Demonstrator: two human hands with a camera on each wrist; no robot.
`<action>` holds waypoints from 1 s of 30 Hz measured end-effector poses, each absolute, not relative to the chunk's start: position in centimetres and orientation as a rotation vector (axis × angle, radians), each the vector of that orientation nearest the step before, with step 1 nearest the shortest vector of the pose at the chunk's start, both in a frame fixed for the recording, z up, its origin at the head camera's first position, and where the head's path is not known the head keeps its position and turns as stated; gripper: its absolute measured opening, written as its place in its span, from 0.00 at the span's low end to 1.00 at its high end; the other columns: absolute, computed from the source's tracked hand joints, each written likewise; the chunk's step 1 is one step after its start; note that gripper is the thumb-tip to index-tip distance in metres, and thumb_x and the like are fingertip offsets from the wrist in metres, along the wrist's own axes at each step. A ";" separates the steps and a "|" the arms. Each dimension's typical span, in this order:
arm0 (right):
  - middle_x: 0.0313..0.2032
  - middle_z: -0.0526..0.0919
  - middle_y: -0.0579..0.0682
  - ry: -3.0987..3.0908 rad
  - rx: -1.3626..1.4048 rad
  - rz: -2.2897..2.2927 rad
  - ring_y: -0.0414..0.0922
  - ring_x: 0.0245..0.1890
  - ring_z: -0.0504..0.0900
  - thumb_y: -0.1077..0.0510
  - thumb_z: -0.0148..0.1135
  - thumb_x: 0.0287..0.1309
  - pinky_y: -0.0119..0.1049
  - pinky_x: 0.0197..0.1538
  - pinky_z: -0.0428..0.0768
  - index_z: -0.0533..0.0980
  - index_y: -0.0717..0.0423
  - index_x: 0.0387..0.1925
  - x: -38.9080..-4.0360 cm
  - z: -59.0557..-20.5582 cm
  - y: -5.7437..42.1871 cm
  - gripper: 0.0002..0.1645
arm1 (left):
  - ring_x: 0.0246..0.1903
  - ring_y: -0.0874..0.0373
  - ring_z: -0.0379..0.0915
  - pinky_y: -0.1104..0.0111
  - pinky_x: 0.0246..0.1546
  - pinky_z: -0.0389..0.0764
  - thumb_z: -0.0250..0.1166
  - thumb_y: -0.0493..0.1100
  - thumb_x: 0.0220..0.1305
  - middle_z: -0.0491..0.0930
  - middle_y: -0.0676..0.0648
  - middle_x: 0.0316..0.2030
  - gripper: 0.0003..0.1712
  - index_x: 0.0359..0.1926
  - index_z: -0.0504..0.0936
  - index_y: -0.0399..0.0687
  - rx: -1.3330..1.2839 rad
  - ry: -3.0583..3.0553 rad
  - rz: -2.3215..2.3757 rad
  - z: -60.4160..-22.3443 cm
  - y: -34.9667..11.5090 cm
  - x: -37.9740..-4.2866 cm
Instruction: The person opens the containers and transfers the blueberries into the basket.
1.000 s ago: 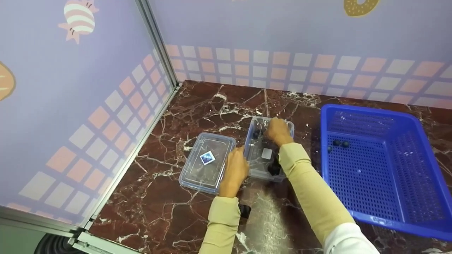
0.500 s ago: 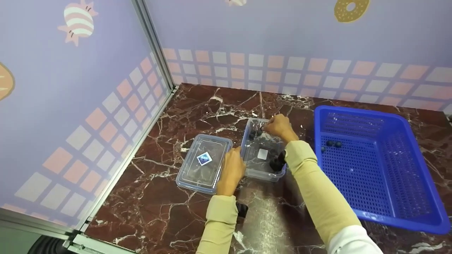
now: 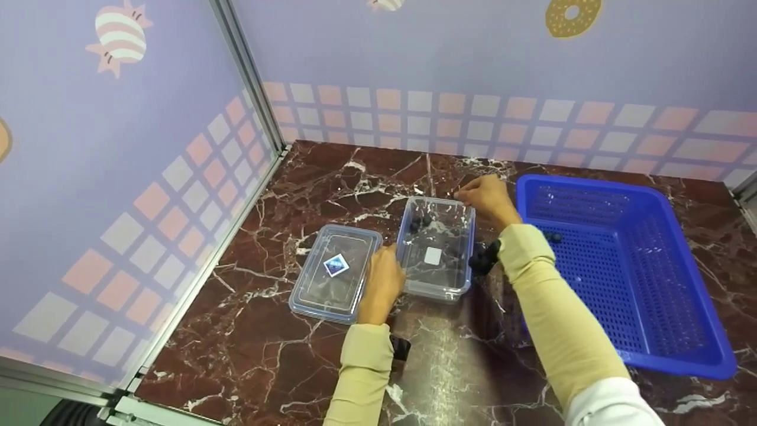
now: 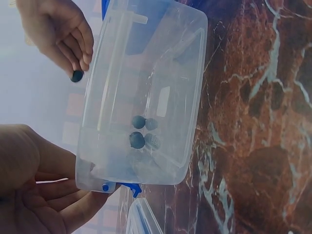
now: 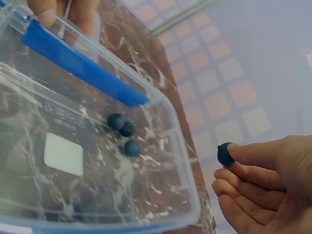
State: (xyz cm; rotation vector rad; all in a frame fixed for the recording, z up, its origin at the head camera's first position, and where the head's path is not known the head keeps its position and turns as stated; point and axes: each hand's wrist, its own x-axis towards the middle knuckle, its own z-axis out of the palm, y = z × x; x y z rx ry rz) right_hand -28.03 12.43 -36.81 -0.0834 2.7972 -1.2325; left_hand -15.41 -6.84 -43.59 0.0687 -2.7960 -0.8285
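A clear plastic food container (image 3: 434, 290) with blue side clips stands on the marble-patterned table. My left hand (image 3: 383, 281) grips its left rim, the thumb (image 5: 46, 14) inside and the fingers outside. Near the container's far right corner, my right hand (image 3: 488, 194) pinches a dark blueberry (image 5: 225, 154) between thumb and forefinger. The other fingers of that hand are loosely curled below the berry. At the far left of the container floor lie a few more blueberries (image 5: 116, 122), close together. A white label (image 3: 432, 255) shows on its bottom.
To the left lies a clear lid (image 3: 331, 299) with a blue diamond sticker. A blue perforated basket (image 3: 680, 362) stands on the right, with blueberries (image 3: 555, 237) inside near its left wall. Patterned panels (image 3: 378, 47) close off the back and left.
My right hand has come up out of the container and moved right, past its far right corner, with a blueberry in its fingertips. The left hand keeps its grip on the rim.
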 end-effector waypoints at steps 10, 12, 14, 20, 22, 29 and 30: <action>0.18 0.80 0.41 2.739 0.037 -1.416 0.32 0.19 0.76 0.56 0.64 0.53 0.25 0.26 0.73 0.79 0.67 0.43 -27.8 -35.2 16.3 0.19 | 0.42 0.42 0.77 0.56 0.44 0.76 0.59 0.28 0.51 0.79 0.37 0.39 0.21 0.49 0.77 0.32 0.046 -2.777 -0.823 -43.6 -6.9 -15.4; 0.20 0.80 0.40 2.718 0.060 -1.457 0.31 0.19 0.76 0.56 0.64 0.53 0.24 0.27 0.74 0.78 0.68 0.43 -27.7 -35.1 17.1 0.20 | 0.42 0.42 0.77 0.56 0.44 0.76 0.59 0.27 0.50 0.80 0.36 0.39 0.21 0.49 0.78 0.32 0.036 -2.765 -0.822 -43.7 -6.9 -15.4; 0.20 0.80 0.40 2.692 0.096 -1.501 0.31 0.19 0.76 0.57 0.64 0.53 0.25 0.29 0.77 0.78 0.68 0.44 -27.7 -35.2 17.9 0.20 | 0.42 0.42 0.77 0.56 0.44 0.76 0.59 0.27 0.50 0.80 0.36 0.39 0.21 0.49 0.78 0.32 0.032 -2.760 -0.822 -43.8 -6.9 -15.3; 0.21 0.80 0.40 2.628 0.142 -1.594 0.36 0.24 0.80 0.58 0.63 0.54 0.41 0.46 0.79 0.77 0.70 0.45 -27.6 -35.5 20.0 0.20 | 0.42 0.41 0.76 0.56 0.45 0.76 0.59 0.26 0.50 0.79 0.35 0.38 0.20 0.48 0.78 0.30 0.034 -2.749 -0.852 -43.8 -7.0 -15.4; 0.25 0.83 0.46 2.600 0.161 -1.632 0.41 0.29 0.82 0.59 0.62 0.55 0.42 0.47 0.79 0.76 0.70 0.46 -27.5 -35.6 20.8 0.21 | 0.43 0.41 0.76 0.56 0.45 0.76 0.59 0.26 0.50 0.79 0.35 0.39 0.21 0.48 0.78 0.30 0.037 -2.754 -0.869 -43.8 -7.1 -15.4; 0.42 0.82 0.62 2.523 0.194 -1.732 0.37 0.30 0.83 0.59 0.60 0.57 0.24 0.34 0.79 0.70 0.75 0.52 -27.0 -36.2 24.9 0.26 | 0.43 0.40 0.76 0.56 0.46 0.76 0.60 0.26 0.49 0.79 0.34 0.38 0.21 0.48 0.77 0.30 0.018 -2.747 -0.889 -43.7 -7.0 -15.4; 0.42 0.82 0.61 2.507 0.206 -1.744 0.36 0.29 0.82 0.59 0.59 0.58 0.24 0.34 0.79 0.69 0.75 0.53 -26.8 -36.3 25.6 0.27 | 0.43 0.40 0.76 0.56 0.46 0.76 0.60 0.26 0.49 0.79 0.34 0.38 0.21 0.48 0.77 0.30 0.015 -2.747 -0.888 -43.6 -6.9 -15.4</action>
